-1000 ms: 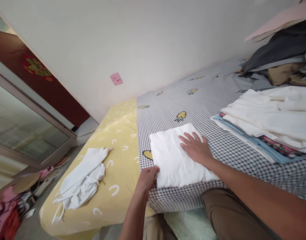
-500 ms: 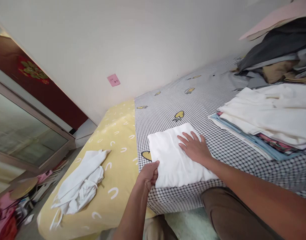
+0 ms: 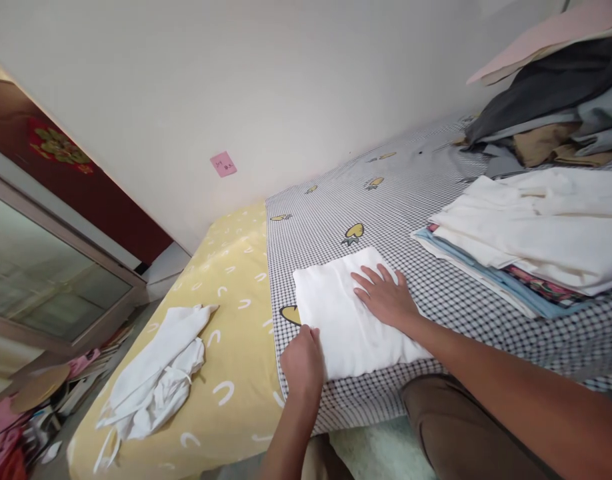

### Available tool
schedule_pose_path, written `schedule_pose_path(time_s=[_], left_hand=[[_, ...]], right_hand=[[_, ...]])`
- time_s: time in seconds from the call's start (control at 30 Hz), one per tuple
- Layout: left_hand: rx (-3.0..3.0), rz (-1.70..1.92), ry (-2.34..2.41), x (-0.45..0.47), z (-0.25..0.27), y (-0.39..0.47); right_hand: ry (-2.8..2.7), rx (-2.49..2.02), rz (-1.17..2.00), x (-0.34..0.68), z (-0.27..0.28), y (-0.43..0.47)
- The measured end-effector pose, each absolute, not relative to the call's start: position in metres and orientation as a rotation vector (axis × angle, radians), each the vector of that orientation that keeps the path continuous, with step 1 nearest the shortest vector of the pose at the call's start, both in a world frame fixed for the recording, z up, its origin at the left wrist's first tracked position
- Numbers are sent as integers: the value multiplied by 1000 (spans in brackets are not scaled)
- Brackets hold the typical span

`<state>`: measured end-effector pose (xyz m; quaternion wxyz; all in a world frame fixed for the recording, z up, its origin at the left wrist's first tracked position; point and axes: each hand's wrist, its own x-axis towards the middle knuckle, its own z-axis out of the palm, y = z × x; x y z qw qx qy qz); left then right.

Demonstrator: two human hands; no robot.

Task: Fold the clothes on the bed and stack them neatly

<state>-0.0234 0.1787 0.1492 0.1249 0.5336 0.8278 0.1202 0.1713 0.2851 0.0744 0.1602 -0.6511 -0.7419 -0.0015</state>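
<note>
A white garment (image 3: 331,307), folded into a rough square, lies flat near the front edge of the checked bedding. My right hand (image 3: 386,297) rests palm down on its right part, fingers spread, holding nothing. At the garment's left edge is my left hand (image 3: 306,360), its fingers curled in on the cloth and its thumb along the edge. The back of the hand hides the fingertips and the corner beneath them.
To the right sits a stack of folded clothes (image 3: 546,230), white on top. Behind it are dark and brown clothes (image 3: 541,107). A crumpled white garment (image 3: 159,373) lies on the yellow sheet (image 3: 236,413) at left. The bed meets a wall (image 3: 286,87).
My left hand has rolled over at the garment's left edge, so its back now faces up. My right hand stays spread on the cloth. The view has shifted slightly.
</note>
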Motion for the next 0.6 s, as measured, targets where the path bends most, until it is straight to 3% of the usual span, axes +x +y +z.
schedule_pose_path(time_s=[0.1, 0.33, 0.6], left_hand=[[1256, 593, 2151, -31, 146, 185], [857, 598, 1745, -56, 154, 200], [868, 830, 1706, -50, 148, 210]], right_hand=[[-2117, -1847, -16, 171, 74, 285], [-2106, -1849, 8, 171, 76, 284], [-2119, -1857, 0, 171, 75, 285]])
